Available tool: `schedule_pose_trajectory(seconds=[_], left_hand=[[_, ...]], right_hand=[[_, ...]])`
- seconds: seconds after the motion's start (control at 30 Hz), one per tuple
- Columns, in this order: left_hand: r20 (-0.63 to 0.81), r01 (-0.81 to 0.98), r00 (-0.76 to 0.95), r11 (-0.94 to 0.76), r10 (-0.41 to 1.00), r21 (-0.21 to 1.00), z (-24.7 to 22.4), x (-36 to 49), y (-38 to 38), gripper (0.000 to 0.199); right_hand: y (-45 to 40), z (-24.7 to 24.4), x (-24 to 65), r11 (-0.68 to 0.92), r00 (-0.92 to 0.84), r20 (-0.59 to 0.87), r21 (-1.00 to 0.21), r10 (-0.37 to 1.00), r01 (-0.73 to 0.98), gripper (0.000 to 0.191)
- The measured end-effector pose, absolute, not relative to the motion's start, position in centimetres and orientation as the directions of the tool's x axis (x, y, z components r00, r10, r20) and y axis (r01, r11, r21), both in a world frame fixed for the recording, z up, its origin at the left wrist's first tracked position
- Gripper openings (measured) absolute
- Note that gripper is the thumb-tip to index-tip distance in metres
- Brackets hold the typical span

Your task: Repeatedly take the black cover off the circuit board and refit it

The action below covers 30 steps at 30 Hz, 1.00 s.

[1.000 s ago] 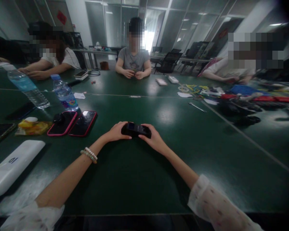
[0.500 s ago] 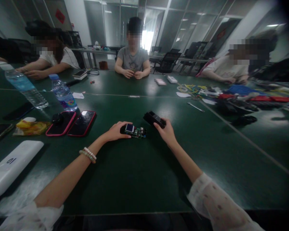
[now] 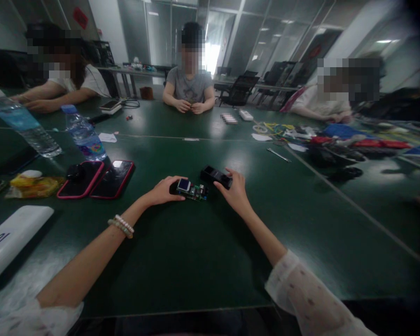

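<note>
Between the two hands lies a bare circuit board [image 3: 198, 191], its small screen [image 3: 184, 185] at the end nearest the left hand [image 3: 163, 190]. That hand is partly curled, thumb on the near side and fingers on the far side, gripping only the screen end. The right hand [image 3: 236, 189] is closed to about the same degree around one end of a black cover [image 3: 210, 173], which slants away beyond its thumb and sits just past the board.

With the board held at one end, it could probably tip or twist if its free end, toward the right hand, were pushed. The cover is close enough that a small inward swing of the right hand might knock the exposed parts. A loosened right-hand pinch could let the cover drop against them too.

Both forearms reach forward over the green table [image 3: 196, 261] and converge, the left wrist turned inward, the right hand angled toward the left one. Whether either hand rests on the tabletop is hard to tell. Left of the left hand, beyond the bracelets [image 3: 122, 226], lie two phones [image 3: 114, 181], well clear of its fingers.
</note>
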<state>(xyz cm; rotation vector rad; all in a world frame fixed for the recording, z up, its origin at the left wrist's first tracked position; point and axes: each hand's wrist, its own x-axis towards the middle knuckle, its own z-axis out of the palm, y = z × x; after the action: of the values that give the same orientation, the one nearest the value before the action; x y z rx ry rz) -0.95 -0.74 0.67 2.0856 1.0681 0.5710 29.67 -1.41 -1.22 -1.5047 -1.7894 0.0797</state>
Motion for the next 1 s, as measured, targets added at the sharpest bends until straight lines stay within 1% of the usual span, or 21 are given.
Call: schedule_pose_trajectory(seconds=[0.1,0.43,0.6,0.7,0.77,0.9,1.0], left_hand=[[0.061,0.511,0.561,-0.404,0.825,0.759,0.5,-1.0,-0.7,0.073],[0.06,0.505,0.559,-0.397,0.827,0.766,0.7,-0.9,-0.8,0.072],[0.063,0.503,0.56,-0.399,0.826,0.767,0.7,-0.9,-0.7,0.073],[0.065,0.509,0.558,-0.402,0.827,0.761,0.7,-1.0,-0.7,0.072],[0.074,0.507,0.562,-0.414,0.824,0.756,0.6,-1.0,-0.7,0.071],[0.097,0.514,0.557,-0.435,0.824,0.74,0.1,-1.0,-0.5,0.072],[0.103,0.536,0.516,-0.414,0.851,0.736,-0.5,-0.9,-0.3,0.073]], right_hand=[[-1.8,-0.8,29.5,0.306,-0.003,0.52,-0.498,0.854,0.811,0.062],[-1.7,-1.3,29.6,0.282,-0.026,0.456,-0.506,0.89,0.815,0.062],[-1.4,-1.9,29.8,0.324,-0.074,0.451,-0.508,0.89,0.798,0.053],[-1.4,-1.4,29.6,0.341,-0.052,0.473,-0.552,0.88,0.761,0.051],[-1.8,-0.5,29.1,0.387,-0.053,0.499,-0.598,0.865,0.702,0.052],[-3.4,1.3,27.6,0.519,-0.169,0.52,-0.658,0.837,0.546,0.055],[-4.6,1.9,26.4,0.564,-0.291,0.487,-0.639,0.823,0.523,0.053]])
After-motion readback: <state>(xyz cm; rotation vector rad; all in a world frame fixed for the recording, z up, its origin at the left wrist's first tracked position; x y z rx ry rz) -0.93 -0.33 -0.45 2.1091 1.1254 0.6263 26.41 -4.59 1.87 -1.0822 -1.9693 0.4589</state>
